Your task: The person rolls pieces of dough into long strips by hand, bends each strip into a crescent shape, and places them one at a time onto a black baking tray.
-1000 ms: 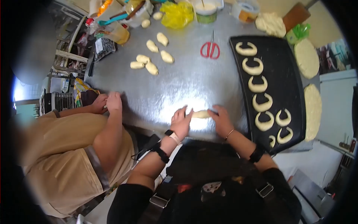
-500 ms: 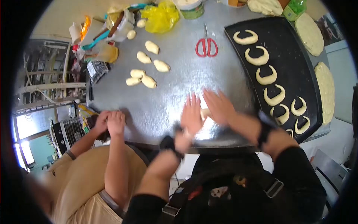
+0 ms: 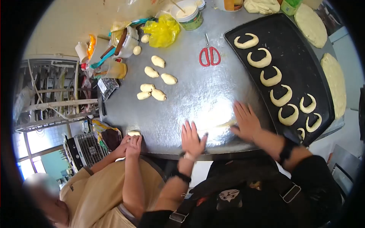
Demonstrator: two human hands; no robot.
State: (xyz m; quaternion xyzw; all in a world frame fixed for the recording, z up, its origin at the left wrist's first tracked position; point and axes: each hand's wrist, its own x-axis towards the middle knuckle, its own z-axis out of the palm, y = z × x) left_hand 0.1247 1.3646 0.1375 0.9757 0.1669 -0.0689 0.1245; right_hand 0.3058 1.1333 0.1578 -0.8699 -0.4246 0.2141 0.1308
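On the shiny metal table a thin strip of dough (image 3: 225, 124) stretches between my two hands, partly lost in the glare. My left hand (image 3: 192, 141) lies palm down at its left end, fingers spread. Flat on the table at the strip's right end is my right hand (image 3: 246, 122), its fingers stretched out. To the right, a black baking tray (image 3: 292, 62) carries several crescent-shaped dough pieces (image 3: 270, 76). Several short dough rolls (image 3: 169, 79) rest on the table farther back on the left.
Red-handled scissors (image 3: 209, 56) lie at the back middle. Behind them are a yellow plastic bag (image 3: 162, 31) and a tub (image 3: 191, 22). Flat dough sheets (image 3: 334, 89) flank the tray. At the left, a co-worker's hands (image 3: 132, 146) are at a small dough piece (image 3: 134, 133).
My hands have moved apart, left hand leftward and right hand rightward, and the dough between them is now a long thin strip. A dough piece now shows at the co-worker's hands. The view has shifted slightly.
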